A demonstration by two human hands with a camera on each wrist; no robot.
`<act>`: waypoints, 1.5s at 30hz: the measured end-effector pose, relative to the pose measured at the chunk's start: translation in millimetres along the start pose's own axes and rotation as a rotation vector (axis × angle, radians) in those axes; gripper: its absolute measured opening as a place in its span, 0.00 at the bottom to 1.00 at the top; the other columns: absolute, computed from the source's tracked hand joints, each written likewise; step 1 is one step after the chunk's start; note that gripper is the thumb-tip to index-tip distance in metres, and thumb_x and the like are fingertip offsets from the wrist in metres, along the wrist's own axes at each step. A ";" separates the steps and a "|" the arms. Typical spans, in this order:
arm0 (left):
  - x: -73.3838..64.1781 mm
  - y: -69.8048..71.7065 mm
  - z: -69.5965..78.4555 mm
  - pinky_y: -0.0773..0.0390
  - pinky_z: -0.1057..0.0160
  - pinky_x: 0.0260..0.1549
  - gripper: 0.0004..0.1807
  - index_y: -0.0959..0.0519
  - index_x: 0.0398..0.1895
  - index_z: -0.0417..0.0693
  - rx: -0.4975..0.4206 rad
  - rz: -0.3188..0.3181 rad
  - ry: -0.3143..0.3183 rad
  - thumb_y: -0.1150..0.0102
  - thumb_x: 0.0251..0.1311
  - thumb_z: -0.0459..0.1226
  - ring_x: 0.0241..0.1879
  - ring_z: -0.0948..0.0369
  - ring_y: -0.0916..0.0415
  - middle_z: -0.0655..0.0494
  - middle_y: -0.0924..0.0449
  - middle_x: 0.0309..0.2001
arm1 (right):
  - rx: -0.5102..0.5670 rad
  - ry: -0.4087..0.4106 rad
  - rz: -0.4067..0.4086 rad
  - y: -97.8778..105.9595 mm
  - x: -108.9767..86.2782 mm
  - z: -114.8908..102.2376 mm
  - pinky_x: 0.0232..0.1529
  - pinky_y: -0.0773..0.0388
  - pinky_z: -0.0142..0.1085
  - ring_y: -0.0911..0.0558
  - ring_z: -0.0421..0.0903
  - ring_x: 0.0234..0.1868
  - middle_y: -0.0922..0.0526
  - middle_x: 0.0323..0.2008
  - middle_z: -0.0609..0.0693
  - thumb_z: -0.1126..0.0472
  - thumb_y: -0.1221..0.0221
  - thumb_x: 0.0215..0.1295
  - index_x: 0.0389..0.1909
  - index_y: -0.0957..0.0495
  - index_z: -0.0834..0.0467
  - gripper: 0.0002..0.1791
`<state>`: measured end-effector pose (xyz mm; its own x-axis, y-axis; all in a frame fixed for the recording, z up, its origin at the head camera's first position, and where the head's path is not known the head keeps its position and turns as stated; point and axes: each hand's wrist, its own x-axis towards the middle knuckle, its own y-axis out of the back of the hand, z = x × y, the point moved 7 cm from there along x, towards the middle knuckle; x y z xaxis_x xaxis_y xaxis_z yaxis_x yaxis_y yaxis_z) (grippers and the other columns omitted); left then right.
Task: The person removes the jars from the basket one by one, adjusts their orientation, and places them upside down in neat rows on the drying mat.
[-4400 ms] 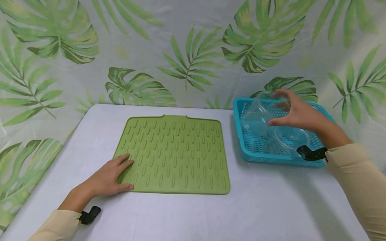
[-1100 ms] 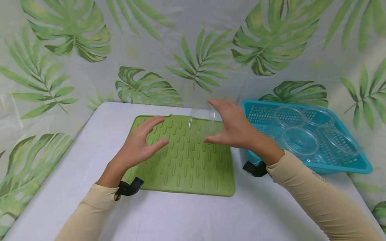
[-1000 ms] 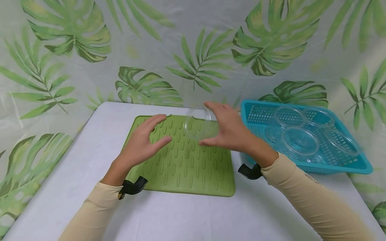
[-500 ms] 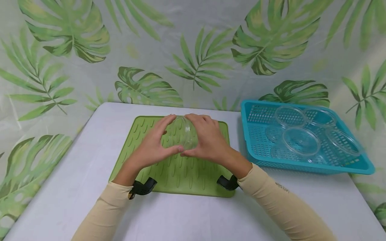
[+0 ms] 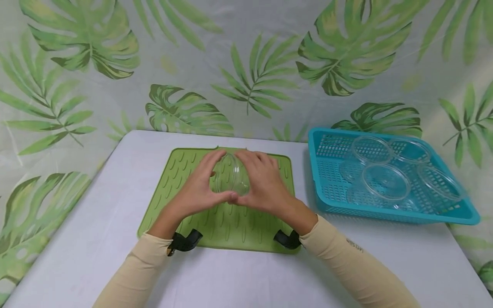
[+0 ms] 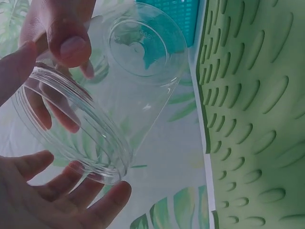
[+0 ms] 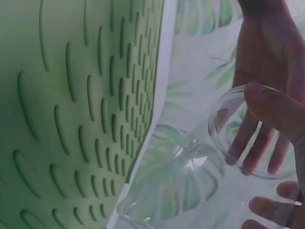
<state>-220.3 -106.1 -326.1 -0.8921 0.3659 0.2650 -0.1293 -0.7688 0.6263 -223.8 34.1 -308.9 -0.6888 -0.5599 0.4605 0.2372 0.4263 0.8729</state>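
In the head view a clear plastic cup is held on its side above the green ridged mat. Its wide, ringed mouth faces left and its round base points right. My left hand holds the mouth end, fingers at the far side and thumb at the near side. My right hand grips the cup's body from the right, and the two thumb tips meet in front. In the left wrist view the rim shows several rings, with embossed marks on the base. Whether more cups are nested inside, I cannot tell.
A blue perforated basket stands at the right of the white-covered table, with several clear cups upright or leaning in it. Behind the table hangs a leaf-print cloth.
My right hand has brought the cup from the basket leftward over the mat. The left hand has left the mat's edge and come to hold the cup's mouth end.
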 end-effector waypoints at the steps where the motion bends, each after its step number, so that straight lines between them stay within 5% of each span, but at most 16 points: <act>1: -0.4 -0.1 -0.1 0.24 0.46 0.62 0.55 0.47 0.78 0.50 -0.004 0.003 0.000 0.24 0.49 0.45 0.73 0.50 0.41 0.48 0.47 0.77 | -0.007 0.004 -0.003 -0.2 -0.5 -0.6 0.60 0.30 0.58 0.29 0.59 0.64 0.27 0.66 0.54 0.33 0.26 0.42 0.70 0.36 0.57 0.57; 13: -2.9 0.6 1.0 0.17 0.52 0.53 0.52 0.40 0.75 0.51 0.025 0.035 -0.032 0.23 0.46 0.46 0.64 0.51 0.32 0.48 0.38 0.69 | -0.020 0.013 -0.073 -4.0 -7.4 -3.0 0.64 0.31 0.57 0.31 0.56 0.69 0.30 0.69 0.54 0.31 0.30 0.46 0.73 0.40 0.57 0.57; 45: -18.9 4.5 6.6 0.17 0.53 0.52 0.49 0.37 0.71 0.50 0.046 0.019 -0.127 0.22 0.44 0.45 0.64 0.55 0.33 0.48 0.35 0.66 | 0.053 0.069 -0.092 -0.1 -36.3 9.4 0.68 0.29 0.53 0.31 0.52 0.70 0.32 0.71 0.52 0.35 0.26 0.44 0.75 0.42 0.53 0.59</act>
<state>-201.2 -113.0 -323.5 -0.8317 0.4173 0.3662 -0.0903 -0.7526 0.6523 -205.3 61.1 -327.2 -0.6570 -0.6448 0.3905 0.1374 0.4069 0.9031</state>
